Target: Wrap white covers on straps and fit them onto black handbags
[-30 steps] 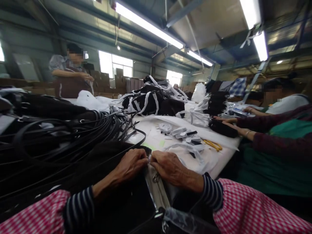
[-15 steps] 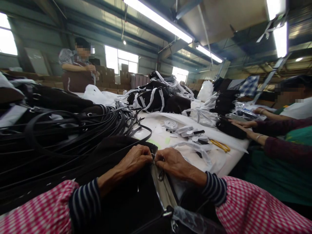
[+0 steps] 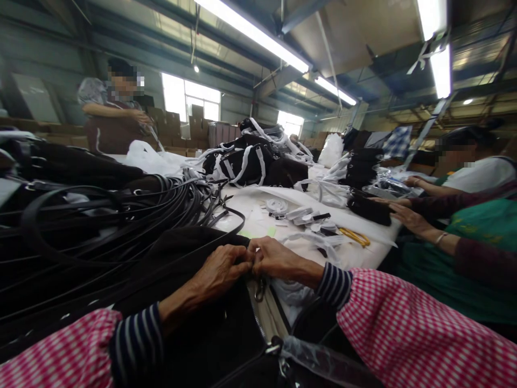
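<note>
A black bag (image 3: pixel 202 339) with a beige lining and a metal zipper (image 3: pixel 257 315) lies before me, the zipper partly undone. At the far end of that zipper my left hand (image 3: pixel 222 267) pinches the bag's edge, fingers closed. Touching it, my right hand (image 3: pixel 277 260) has thumb and fingertips pressed together at the same spot. What exactly the fingertips hold is hidden between them. Just below hangs a metal clasp (image 3: pixel 259 291). Nearer to me is a metal ring fitting (image 3: pixel 274 350) beside a strap in clear plastic (image 3: pixel 319 358).
Black straps (image 3: pixel 161 210) pile up on the left. Yellow-handled scissors (image 3: pixel 355 236) and rolled white strips (image 3: pixel 277 206) lie on the white table (image 3: pixel 254 202). Wrapped black bags (image 3: pixel 250 161) are heaped farther back. A co-worker's hands (image 3: pixel 412 218) rest on a black bag at right; another person stands far left.
My right hand has moved closer against my left, and its fingertips now meet the left fingers. The whole view has shifted slightly to the right.
</note>
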`<state>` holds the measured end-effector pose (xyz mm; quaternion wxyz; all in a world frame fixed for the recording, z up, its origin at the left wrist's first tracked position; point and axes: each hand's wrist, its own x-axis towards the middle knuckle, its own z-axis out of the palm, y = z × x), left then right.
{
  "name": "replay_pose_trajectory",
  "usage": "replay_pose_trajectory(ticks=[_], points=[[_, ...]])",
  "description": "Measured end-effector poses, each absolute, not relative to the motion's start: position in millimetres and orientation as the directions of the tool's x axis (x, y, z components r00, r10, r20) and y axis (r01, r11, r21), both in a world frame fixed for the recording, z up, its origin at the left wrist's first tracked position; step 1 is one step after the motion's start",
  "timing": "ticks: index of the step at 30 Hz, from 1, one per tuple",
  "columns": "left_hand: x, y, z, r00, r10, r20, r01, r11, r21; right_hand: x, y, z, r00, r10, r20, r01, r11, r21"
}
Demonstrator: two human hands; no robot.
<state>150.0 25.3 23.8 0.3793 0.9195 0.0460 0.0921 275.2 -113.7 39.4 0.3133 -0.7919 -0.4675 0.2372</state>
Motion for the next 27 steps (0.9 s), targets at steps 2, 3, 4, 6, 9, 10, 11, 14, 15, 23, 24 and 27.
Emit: replay_pose_trajectory(ticks=[2,3,4,6,9,10,11,14,15,23,24,27], points=[[150.3,28.8,20.1,0.982,0.131,0.136,-0.012,-0.675,0.738,269.3,-117.8,36.5,0.446,0.895,0.009,0.653,-0.318,-0.687],[150.5,30.4,17.8,0.982,0.127,0.138,-0.021,-0.657,0.754,266.3,-120.9,34.9,0.446,0.893,0.061,0.683,-0.295,-0.668],[150.8,31.7,15.3,0.981,0.131,0.143,-0.027,-0.638,0.770,263.4,-124.3,33.1,0.447,0.888,0.112,0.709,-0.275,-0.649],[151.9,33.2,10.6,0.976,0.156,0.153,-0.029,-0.601,0.799,258.6,-131.2,29.4,0.441,0.877,0.191,0.756,-0.249,-0.606],[154.7,33.3,7.3,0.969,0.190,0.159,-0.020,-0.580,0.814,254.3,-138.3,24.1,0.380,0.888,0.260,0.832,-0.205,-0.516],[155.5,33.1,7.8,0.969,0.190,0.158,-0.016,-0.593,0.805,253.6,-139.6,22.7,0.347,0.896,0.276,0.856,-0.183,-0.483],[156.1,32.8,8.9,0.971,0.183,0.156,-0.011,-0.614,0.789,253.3,-140.4,21.4,0.318,0.904,0.287,0.876,-0.164,-0.454],[156.6,31.9,13.7,0.979,0.147,0.141,0.002,-0.698,0.716,254.3,-141.4,18.7,0.283,0.914,0.291,0.896,-0.144,-0.421],[156.6,31.6,14.8,0.983,0.130,0.132,0.002,-0.721,0.693,255.1,-141.5,17.9,0.283,0.915,0.288,0.895,-0.144,-0.422],[156.4,28.8,12.0,0.989,0.056,0.140,-0.031,-0.836,0.549,260.0,-142.4,11.1,0.227,0.921,0.316,0.929,-0.108,-0.353],[155.7,28.9,11.9,0.987,0.045,0.152,-0.043,-0.847,0.530,259.8,-142.8,11.5,0.214,0.924,0.316,0.937,-0.103,-0.335],[153.2,30.3,13.1,0.982,0.003,0.187,-0.092,-0.864,0.495,259.0,-145.0,17.5,0.200,0.937,0.287,0.947,-0.109,-0.303]])
